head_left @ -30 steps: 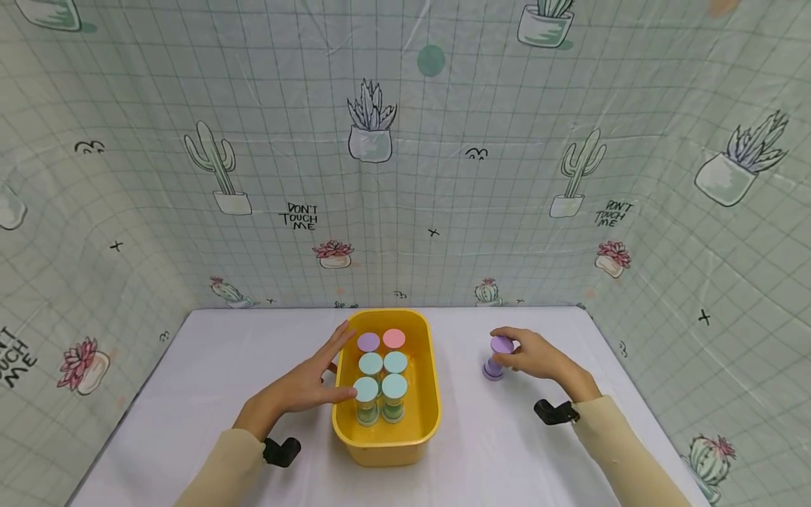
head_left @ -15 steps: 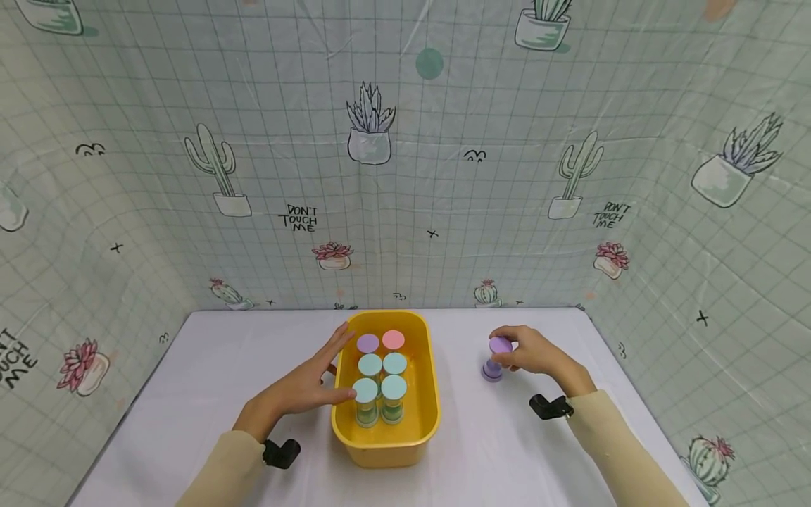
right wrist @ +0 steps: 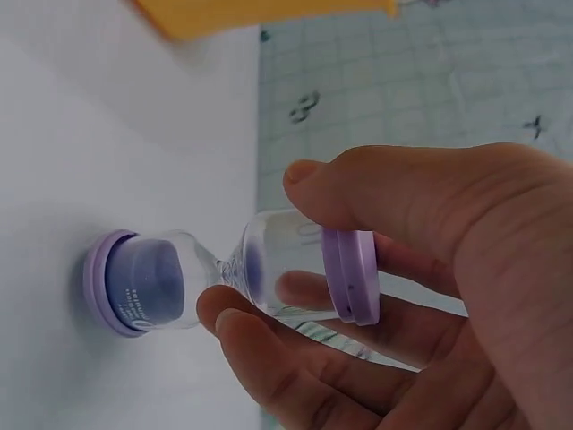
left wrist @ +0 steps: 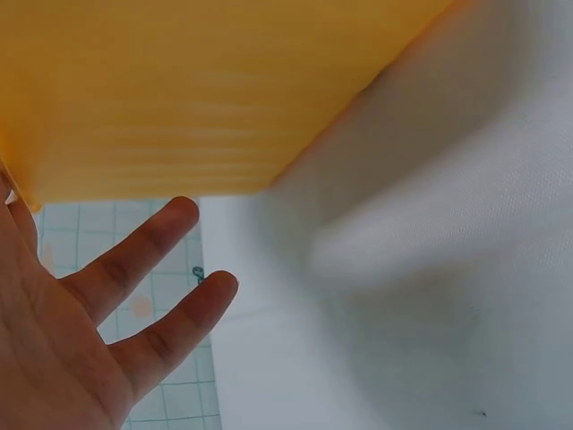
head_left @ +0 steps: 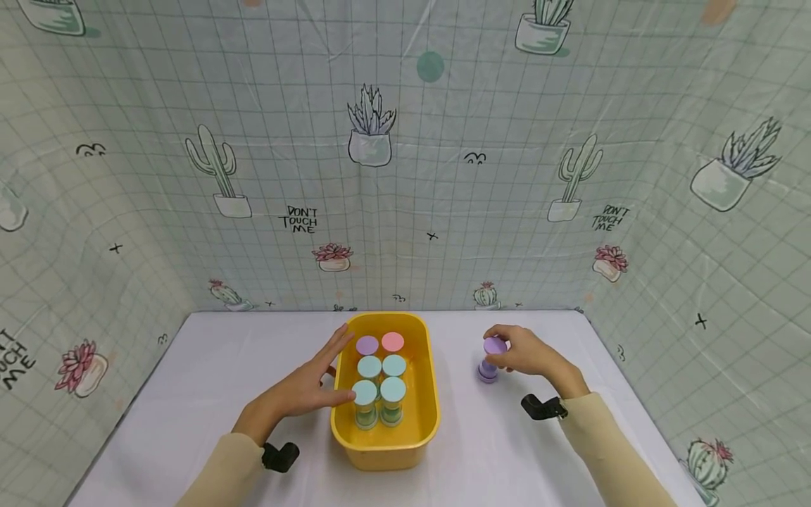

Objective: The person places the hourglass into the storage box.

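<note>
My right hand point(head_left: 532, 353) grips a purple-capped hourglass point(head_left: 488, 370) by its upper half. In the right wrist view the thumb and fingers wrap the clear upper bulb, and purple sand point(right wrist: 148, 279) fills much of the lower bulb. Its base is close over the table. My left hand point(head_left: 303, 384) lies along the left rim of a yellow bin point(head_left: 434, 394), fingers spread and straight, thumb right at a teal-capped hourglass point(head_left: 365, 405). Two extended fingers point(left wrist: 148, 242) show beside the bin wall in the left wrist view.
Several hourglasses stand upright in the bin's left and middle part: teal-capped ones in front, a purple-capped one point(head_left: 367, 346) and a pink-capped one point(head_left: 393, 342) behind. A white cloth covers the table point(head_left: 222, 345). Patterned fabric walls point(head_left: 405, 190) enclose the back and sides.
My right hand has shifted slightly left with the purple-capped hourglass in its grip. The left hand and the bin stay in place.
</note>
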Available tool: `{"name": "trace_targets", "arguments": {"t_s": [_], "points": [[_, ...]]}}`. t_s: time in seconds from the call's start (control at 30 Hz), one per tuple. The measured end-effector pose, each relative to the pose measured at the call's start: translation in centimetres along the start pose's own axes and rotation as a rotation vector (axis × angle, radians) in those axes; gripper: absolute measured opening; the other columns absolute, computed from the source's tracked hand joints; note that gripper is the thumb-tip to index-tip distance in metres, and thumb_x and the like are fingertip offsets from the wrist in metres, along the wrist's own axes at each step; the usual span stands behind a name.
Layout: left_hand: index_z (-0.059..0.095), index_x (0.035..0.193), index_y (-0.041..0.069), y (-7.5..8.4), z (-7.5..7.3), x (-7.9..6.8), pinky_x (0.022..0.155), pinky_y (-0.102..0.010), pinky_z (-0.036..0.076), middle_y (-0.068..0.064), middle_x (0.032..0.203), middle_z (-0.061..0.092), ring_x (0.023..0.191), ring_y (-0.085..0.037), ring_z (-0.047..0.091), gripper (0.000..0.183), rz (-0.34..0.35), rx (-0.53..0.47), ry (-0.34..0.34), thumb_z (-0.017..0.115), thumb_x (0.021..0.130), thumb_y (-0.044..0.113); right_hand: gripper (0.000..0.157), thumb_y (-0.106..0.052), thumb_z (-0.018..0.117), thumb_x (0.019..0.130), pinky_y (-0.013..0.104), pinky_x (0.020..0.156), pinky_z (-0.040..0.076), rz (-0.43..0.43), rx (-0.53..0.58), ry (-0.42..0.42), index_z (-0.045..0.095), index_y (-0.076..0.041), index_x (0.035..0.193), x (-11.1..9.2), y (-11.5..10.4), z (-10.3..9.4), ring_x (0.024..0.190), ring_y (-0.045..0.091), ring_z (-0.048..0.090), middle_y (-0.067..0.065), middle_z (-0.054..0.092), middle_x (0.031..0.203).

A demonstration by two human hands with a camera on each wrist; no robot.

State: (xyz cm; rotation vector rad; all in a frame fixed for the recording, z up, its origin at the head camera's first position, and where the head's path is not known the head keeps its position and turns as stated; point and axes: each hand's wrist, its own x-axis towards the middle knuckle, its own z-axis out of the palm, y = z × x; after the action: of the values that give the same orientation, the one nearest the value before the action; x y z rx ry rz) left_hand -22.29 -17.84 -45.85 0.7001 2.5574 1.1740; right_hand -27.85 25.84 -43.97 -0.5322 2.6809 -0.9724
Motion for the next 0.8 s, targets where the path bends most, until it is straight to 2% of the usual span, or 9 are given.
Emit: {"name": "trace_targets", "arguments": {"t_s": [0.13,0.23,0.4,0.57,0.67,0.8], "points": [[0.01,0.167,0.024,0.2,0.1,0.0,0.105,-0.053,0.05,-0.001,0.175,-0.006,0.133,-0.031,0.051,0.102,0.0,-0.001,0.002,0.072,0.09,0.046,0.043,-0.016,0.076,0.092,0.029,0.06,0.056,-0.054,-0.022,0.022,0.062,0.001,0.129,-0.3,-2.1,-0.8,0.069,0.015,0.063,0.012,0.065,0.104],[0.009,0.167,0.024,0.3,0.1,0.0,0.107,-0.055,0.048,-0.001,0.175,-0.007,0.138,-0.032,0.047,0.102,-0.005,-0.007,0.005,0.072,0.09,0.046,0.043,-0.018,0.077,0.092,0.028,0.062,0.056,-0.099,-0.031,0.042,0.063,-0.001,0.129,-0.6,-4.6,-1.9,0.07,0.015,0.064,0.012,0.067,0.106],[0.009,0.167,0.025,0.4,0.3,0.1,0.104,-0.054,0.051,-0.001,0.175,-0.007,0.131,-0.031,0.052,0.103,-0.03,0.005,0.001,0.073,0.09,0.047,0.043,-0.021,0.077,0.093,0.029,0.066,0.056,-0.176,-0.038,0.05,0.064,-0.004,0.131,-1.4,-8.8,-3.3,0.074,0.013,0.067,0.009,0.069,0.107],[0.009,0.167,0.024,0.4,0.3,0.2,0.103,-0.054,0.051,-0.001,0.175,-0.007,0.126,-0.03,0.055,0.103,-0.032,0.027,-0.001,0.073,0.09,0.048,0.043,-0.027,0.078,0.092,0.028,0.066,0.057,-0.251,-0.082,0.06,0.066,-0.01,0.13,-1.9,-12.3,-3.7,0.074,0.012,0.067,0.002,0.07,0.104],[0.01,0.167,0.024,0.5,0.3,0.2,0.099,-0.053,0.053,-0.001,0.175,-0.007,0.123,-0.03,0.055,0.102,-0.041,0.032,0.0,0.072,0.09,0.048,0.043,-0.03,0.077,0.092,0.028,0.067,0.058,-0.308,-0.095,0.034,0.067,-0.012,0.13,-2.1,-14.2,-3.6,0.074,0.01,0.067,-0.001,0.07,0.106],[0.01,0.167,0.023,0.5,0.3,0.2,0.099,-0.051,0.053,-0.002,0.175,-0.007,0.126,-0.032,0.054,0.102,-0.034,0.026,0.0,0.072,0.09,0.048,0.041,-0.026,0.076,0.093,0.027,0.07,0.06,-0.369,-0.076,-0.049,0.067,-0.012,0.13,-1.8,-16.3,-2.9,0.077,0.009,0.067,-0.002,0.071,0.106]]}}
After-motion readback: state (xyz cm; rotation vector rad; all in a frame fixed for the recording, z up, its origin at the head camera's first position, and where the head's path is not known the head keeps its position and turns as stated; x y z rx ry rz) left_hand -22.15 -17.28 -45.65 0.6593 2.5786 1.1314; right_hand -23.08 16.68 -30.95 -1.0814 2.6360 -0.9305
